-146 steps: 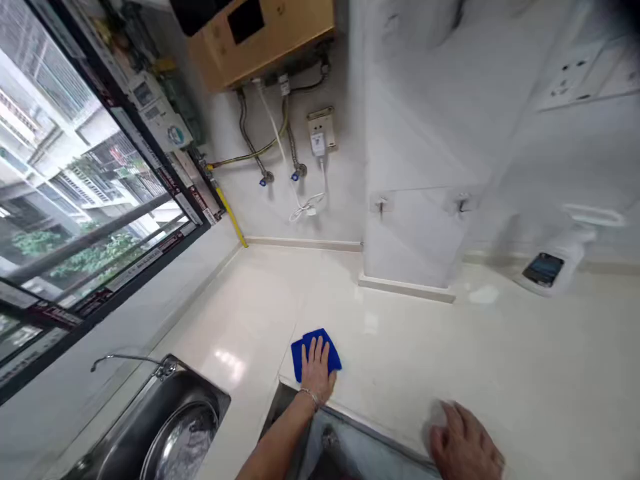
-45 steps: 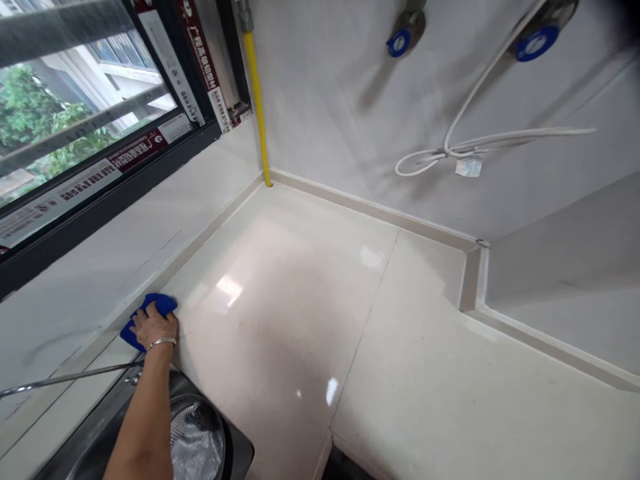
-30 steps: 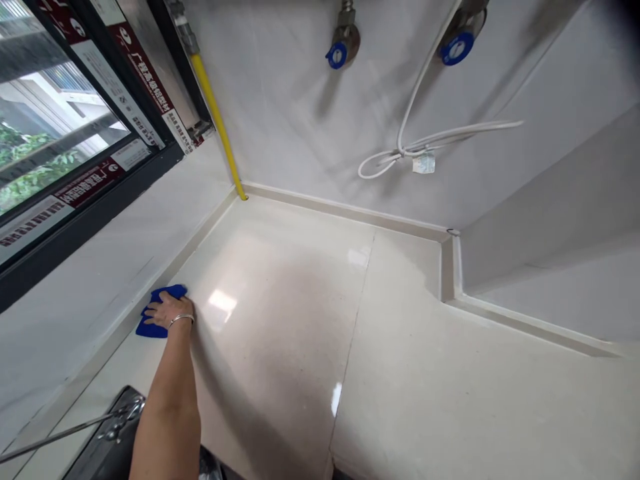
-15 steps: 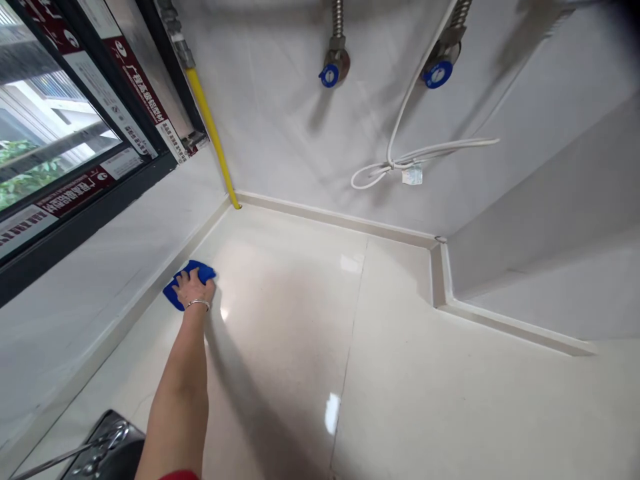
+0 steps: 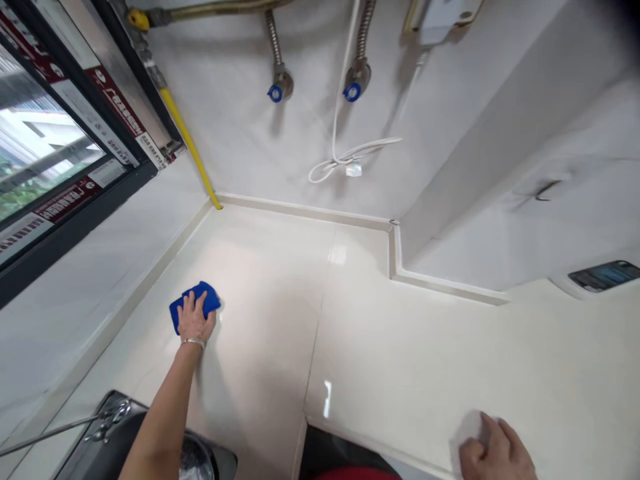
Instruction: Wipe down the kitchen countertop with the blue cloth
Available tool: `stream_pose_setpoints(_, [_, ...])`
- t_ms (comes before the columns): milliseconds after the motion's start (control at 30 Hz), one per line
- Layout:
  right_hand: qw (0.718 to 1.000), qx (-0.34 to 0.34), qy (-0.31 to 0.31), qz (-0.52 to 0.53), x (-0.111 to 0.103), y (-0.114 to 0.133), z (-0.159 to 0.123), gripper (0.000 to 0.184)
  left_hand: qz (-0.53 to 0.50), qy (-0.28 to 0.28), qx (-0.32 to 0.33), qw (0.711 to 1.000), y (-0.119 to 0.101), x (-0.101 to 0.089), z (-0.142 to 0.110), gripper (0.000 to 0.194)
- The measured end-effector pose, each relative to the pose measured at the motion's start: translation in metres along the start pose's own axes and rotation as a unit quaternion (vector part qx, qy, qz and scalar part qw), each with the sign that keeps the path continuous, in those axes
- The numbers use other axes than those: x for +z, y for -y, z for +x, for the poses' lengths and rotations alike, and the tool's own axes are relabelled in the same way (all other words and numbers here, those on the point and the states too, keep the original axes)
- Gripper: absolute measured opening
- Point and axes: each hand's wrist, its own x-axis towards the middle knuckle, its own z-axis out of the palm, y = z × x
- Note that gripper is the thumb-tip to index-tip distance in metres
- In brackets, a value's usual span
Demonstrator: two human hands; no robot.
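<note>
My left hand (image 5: 197,322) lies on a folded blue cloth (image 5: 211,301) and presses it against the glossy white countertop (image 5: 270,313). Its fingers are spread over the cloth, and a bracelet (image 5: 193,342) circles the wrist. At the bottom right, my right hand (image 5: 497,450) rests near the front edge of the countertop. Its fingers are loosely curled with nothing visible in them, and the lower part is cut off by the frame.
A yellow pipe (image 5: 190,147) meets the counter's back left corner. White cable (image 5: 325,170) and two blue-handled valves (image 5: 353,91) are on the back wall. A dark metal fixture (image 5: 100,433) stands at lower left, a white thing with a dark panel (image 5: 605,275) at right.
My left hand and the blue cloth have come back from the left wall, toward me. My right hand has come into view at the bottom right. The view has shifted right.
</note>
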Motion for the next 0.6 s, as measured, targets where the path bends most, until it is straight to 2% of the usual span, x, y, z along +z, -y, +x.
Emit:
stream_pose_setpoints(167, [0.999, 0.030, -0.022, -0.010, -0.007, 0.009, 0.000, 0.054, -0.002, 0.004, 0.041, 0.999, -0.018, 0.002, -0.069, 0.059])
stream_pose_setpoints(300, [0.999, 0.034, -0.011, -0.006, -0.011, 0.013, -0.001, 0.047, -0.023, -0.006, 0.077, 0.997, -0.051, 0.009, -0.121, 0.057])
stream_pose_setpoints(433, [0.999, 0.032, -0.007, 0.004, -0.011, 0.010, -0.003, 0.045, -0.040, -0.006, 0.143, 0.989, -0.113, 0.020, -0.172, 0.064])
stream_pose_setpoints(600, [1.000, -0.007, 0.015, 0.011, -0.006, 0.002, -0.007, 0.047, -0.067, 0.046, 0.252, 0.964, -0.216, 0.034, -0.225, 0.080])
